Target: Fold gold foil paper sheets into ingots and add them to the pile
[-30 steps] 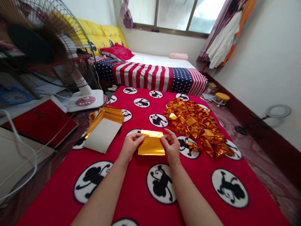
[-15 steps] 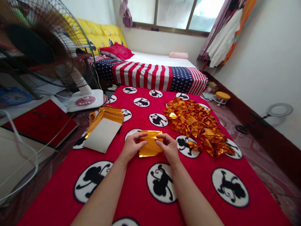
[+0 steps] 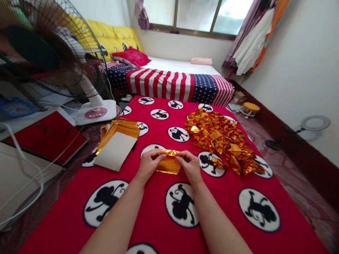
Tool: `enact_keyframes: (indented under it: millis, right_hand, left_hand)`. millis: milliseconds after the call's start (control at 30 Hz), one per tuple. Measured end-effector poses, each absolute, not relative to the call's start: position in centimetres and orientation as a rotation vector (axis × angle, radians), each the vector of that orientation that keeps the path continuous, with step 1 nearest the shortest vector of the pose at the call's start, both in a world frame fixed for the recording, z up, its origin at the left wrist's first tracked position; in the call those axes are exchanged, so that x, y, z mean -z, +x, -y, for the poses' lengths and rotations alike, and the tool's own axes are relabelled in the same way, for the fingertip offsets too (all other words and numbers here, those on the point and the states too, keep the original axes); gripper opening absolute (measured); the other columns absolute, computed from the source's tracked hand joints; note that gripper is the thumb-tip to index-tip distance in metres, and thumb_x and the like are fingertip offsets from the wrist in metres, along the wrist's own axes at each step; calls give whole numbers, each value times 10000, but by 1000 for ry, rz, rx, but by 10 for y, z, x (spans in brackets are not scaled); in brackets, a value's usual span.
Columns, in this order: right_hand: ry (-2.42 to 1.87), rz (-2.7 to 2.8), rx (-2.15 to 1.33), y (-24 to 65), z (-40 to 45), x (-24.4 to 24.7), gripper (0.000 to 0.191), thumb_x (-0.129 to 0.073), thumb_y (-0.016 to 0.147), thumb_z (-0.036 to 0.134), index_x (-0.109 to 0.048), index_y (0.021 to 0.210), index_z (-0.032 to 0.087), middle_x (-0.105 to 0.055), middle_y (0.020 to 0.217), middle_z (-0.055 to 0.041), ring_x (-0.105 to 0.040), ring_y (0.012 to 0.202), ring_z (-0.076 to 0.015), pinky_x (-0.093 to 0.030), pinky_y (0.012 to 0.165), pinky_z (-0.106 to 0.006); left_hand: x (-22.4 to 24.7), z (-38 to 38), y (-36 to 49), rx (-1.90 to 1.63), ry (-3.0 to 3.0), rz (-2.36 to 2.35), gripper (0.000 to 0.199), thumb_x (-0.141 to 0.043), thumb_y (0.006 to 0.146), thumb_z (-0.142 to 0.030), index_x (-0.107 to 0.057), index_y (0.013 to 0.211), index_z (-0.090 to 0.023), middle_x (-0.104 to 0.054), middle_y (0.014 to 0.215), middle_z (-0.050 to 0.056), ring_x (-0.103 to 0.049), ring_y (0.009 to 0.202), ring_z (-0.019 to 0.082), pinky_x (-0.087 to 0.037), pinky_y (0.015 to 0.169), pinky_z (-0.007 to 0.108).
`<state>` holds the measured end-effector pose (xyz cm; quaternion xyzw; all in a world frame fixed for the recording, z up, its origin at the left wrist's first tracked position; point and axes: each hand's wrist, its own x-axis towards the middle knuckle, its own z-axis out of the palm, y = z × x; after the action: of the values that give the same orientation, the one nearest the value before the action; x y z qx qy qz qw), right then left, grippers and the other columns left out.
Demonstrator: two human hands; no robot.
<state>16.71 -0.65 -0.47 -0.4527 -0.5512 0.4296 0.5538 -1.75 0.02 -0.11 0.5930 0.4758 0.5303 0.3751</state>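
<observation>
- Grip: left hand (image 3: 148, 165) and right hand (image 3: 190, 164) each closed in a pinch, thumb against fingers, on opposite ends of one shiny gold foil sheet (image 3: 168, 166).
- Location: sheet lies centrally before the person, over a red cloth with round white patches and black figures (image 3: 217, 208); contact with cloth cannot be told. Far edge looks bunched or bent over; near part looks flat.
- Risk, skew: uneven pinch pressure could set the bend crooked.
- Risk, tear: hands pulling apart could split the foil, judged thin.
- Risk, draught: white-based fan with a dark wire cage (image 3: 97, 111) has blurred blades, so probably spinning; air reaching the loose stack of flat gold foil sheets with a pale top sheet (image 3: 114, 151) could shift it.
- Count: hands, two; held sheet, one; fan, one.
- Count: stack, one, layers not countable; heap of crinkled gold foil pieces (image 3: 218, 135), one, pieces overlap too much to number.
</observation>
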Motion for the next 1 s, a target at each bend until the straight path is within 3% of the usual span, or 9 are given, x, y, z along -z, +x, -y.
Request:
enact_keyframes:
  millis: [200,367,567,833,1000]
  right_hand:
    - [-1058,1243,-1022,166,5,10,95,-725,770,287,-719,837,220,-679,840,-16,-626,764,-160,-501,688,-263]
    - [-1069,1219,-1131,166,6,11,302,-770,721,276,-716,1015,233,-726,953,-39,-672,821,-192,-538,734,-299]
    - [-1079,1321,-1067,166,5,8,195,-732,757,266,-760,948,241,-743,930,-33,-673,859,-201,-522,783,-314]
    - [-1135,1320,-932,164,7,4,55,-741,723,275,-767,740,229,-672,717,-8,-607,669,-163,-479,611,-273]
    - [-1075,1355,-934,165,7,3,87,-712,777,295,-775,805,242,-678,828,-27,-632,785,-185,-494,692,-289]
  left_hand:
    - [0,0,-17,-1405,1496,-1215,108,-724,768,-278,-775,795,-187,-753,853,58,-684,815,194,-532,755,281]
    - [0,0,-14,-1423,1442,-1219,118,-723,759,-284,-774,793,-183,-755,857,59,-683,825,200,-530,785,295]
    - [3,2,-9,-1364,1394,-1219,152,-747,733,-308,-783,808,-180,-765,854,64,-691,811,209,-535,777,304]
    - [1,2,-7,-1354,1413,-1181,140,-746,741,-303,-772,804,-180,-755,849,61,-685,807,201,-534,769,294]
    - [4,1,-9,-1361,1457,-1186,137,-753,740,-302,-766,793,-176,-735,862,69,-669,814,198,-518,766,291]
